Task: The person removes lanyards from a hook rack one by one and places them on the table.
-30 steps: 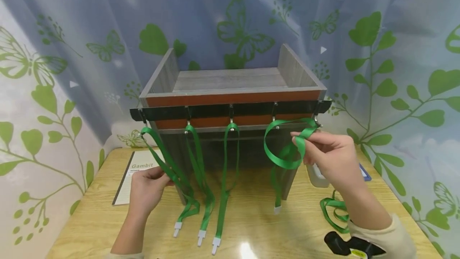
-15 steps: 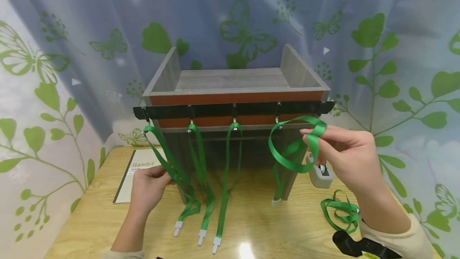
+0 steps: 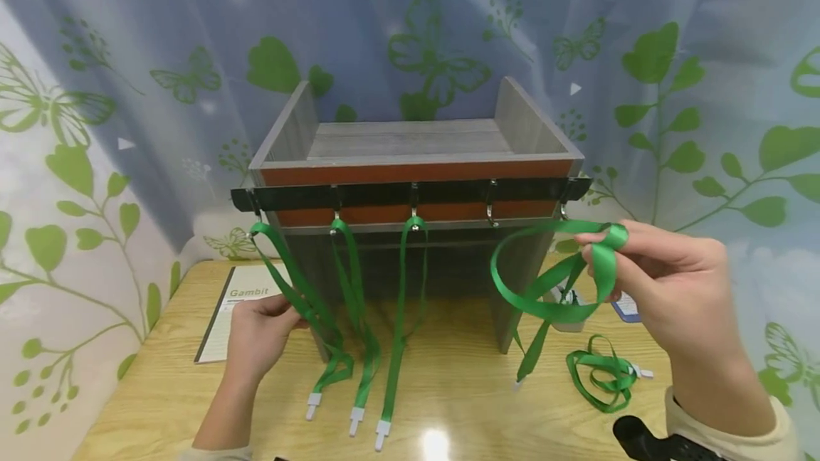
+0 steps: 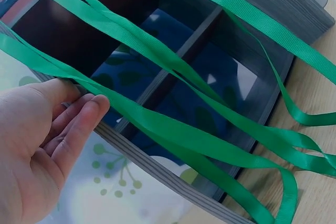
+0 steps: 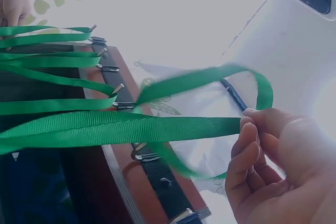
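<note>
My right hand (image 3: 679, 283) pinches a green lanyard (image 3: 551, 311) between thumb and fingertips. Its loop is spread in the air before the rail's right end, its tail hanging down to a pale clip. Behind it are two bare metal hooks, the fourth hook (image 3: 491, 215) and the fifth hook (image 3: 564, 210). Three more lanyards hang on the other hooks: a leftmost lanyard (image 3: 301, 304), a second lanyard (image 3: 354, 290) and a third lanyard (image 3: 401, 319). At the leftmost one, my left hand (image 4: 42, 135) grips the side edge of the grey wooden shelf (image 4: 173, 182) with bent fingers.
A black hook rail (image 3: 371, 196) runs across the shelf's front. Another green lanyard (image 3: 602, 368) lies coiled on the wooden table (image 3: 461, 404) at right, near a light grey item (image 3: 569, 324) partly covered by the held lanyard. A notebook (image 3: 221, 319) lies at left.
My right hand has moved right with the lanyard, drawing its loop and tail away from the fourth hook. The left hand stays at the shelf's side.
</note>
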Demonstrator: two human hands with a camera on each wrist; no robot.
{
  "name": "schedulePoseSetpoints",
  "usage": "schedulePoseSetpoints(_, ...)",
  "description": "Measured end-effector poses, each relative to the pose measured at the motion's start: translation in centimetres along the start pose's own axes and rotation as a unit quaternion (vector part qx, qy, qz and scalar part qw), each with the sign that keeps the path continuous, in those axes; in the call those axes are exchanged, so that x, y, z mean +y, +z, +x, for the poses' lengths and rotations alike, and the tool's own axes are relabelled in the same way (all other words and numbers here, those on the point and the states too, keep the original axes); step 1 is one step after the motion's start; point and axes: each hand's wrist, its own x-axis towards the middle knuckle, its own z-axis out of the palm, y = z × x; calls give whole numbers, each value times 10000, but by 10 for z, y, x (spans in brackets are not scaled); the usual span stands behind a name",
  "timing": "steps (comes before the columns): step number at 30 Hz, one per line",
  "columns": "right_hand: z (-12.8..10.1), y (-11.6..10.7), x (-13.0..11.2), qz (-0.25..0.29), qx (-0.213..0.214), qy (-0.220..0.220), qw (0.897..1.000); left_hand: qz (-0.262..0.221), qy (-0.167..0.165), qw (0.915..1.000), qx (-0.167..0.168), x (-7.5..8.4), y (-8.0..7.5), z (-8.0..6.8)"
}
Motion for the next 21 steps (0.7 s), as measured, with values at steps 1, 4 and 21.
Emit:
schedulePoseSetpoints(1, -1, 0, -1, 24, -9, -28, 10000, -2, 28, 10000, 18, 0, 0, 0)
schedulePoseSetpoints(4, -4, -1, -3, 195, -89, -125, 9997, 1, 99, 9999, 22, -1, 0, 1)
schedulePoseSetpoints(21, -51, -30, 12, -5, 74, 776, 9970, 138, 105, 9998, 49, 0, 1, 0)
